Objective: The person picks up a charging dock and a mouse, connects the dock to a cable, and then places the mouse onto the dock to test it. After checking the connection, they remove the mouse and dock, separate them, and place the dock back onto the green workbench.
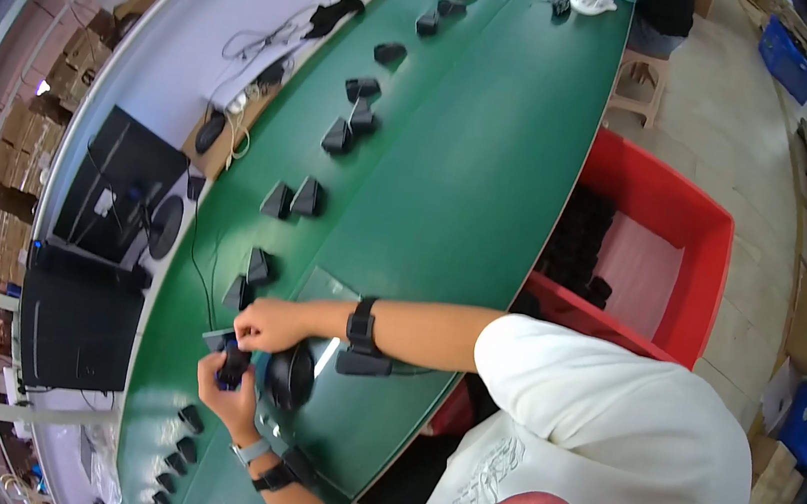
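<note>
My left hand (227,394) is closed round a small black piece (233,368) with some blue on it, held over the green table. Coming from above, my right hand (271,326) has its fingers curled and pinched at the top of the same piece. The fingers hide much of it, so its exact kind is unclear. Just right of the hands sits a rounded black object (289,376). A flat black box (362,364) with a cable lies below my right forearm. Black wedge-shaped units (261,265) stand just beyond my right hand.
More black wedge-shaped units (306,197) line the green table (444,166) toward the far end. Several black pieces (190,417) lie at lower left beside clear plastic. A monitor (120,179) stands along the left. Right of the table, a red crate (699,223) holds black items.
</note>
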{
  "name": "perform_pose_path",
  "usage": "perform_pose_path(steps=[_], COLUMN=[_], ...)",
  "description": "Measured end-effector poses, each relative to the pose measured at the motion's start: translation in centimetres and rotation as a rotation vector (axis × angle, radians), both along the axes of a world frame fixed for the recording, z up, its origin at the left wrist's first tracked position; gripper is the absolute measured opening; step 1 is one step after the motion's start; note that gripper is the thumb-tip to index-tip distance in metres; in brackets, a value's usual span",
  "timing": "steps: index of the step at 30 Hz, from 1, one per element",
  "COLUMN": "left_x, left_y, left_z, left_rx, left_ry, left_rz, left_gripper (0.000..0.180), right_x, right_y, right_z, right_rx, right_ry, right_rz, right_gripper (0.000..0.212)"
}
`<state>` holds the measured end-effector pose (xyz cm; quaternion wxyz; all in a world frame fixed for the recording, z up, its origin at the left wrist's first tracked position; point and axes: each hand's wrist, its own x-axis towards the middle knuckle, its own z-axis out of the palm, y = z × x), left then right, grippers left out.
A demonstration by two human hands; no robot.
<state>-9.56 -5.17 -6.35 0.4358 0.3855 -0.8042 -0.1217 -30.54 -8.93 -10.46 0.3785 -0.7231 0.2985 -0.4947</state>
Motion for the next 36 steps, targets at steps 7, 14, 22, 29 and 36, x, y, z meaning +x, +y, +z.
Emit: perform_pose_path(steps=[7, 14, 22, 29, 36], left_x=[-0.9, 1.4, 9.7, 9.6, -0.1], left_y=[0.0, 0.8, -4.3, -4.6, -7.0], left_z=[-0.3, 1.1, -2.2, -3.6, 0.8], left_rx=[-0.005, -0.269, 0.183, 0.064, 0.019], left_ry=[0.051, -0.037, -0.220, -0.492, -0.523], left_rz=[-0.004, 0.097, 0.732, 0.939, 0.054], left_gripper=[0.041, 0.042, 0.039, 0.056, 0.055], right_x=[-0.7, -1.7, -1.8, -1.5, -1.6], right_y=[0.5, 0.2, -0.5, -0.5, -0.4], right_z=[0.0, 1.1, 0.3, -0.2, -0.1], right_rx=[0.114, 0.045, 0.109, 0.079, 0.157], right_ry=[-0.014, -0.047, -0.135, 0.061, -0.003], right_rz=[0.039, -0.084, -0.090, -0.064, -0.016], right_gripper=[0.023, 0.024, 0.027, 0.029, 0.027])
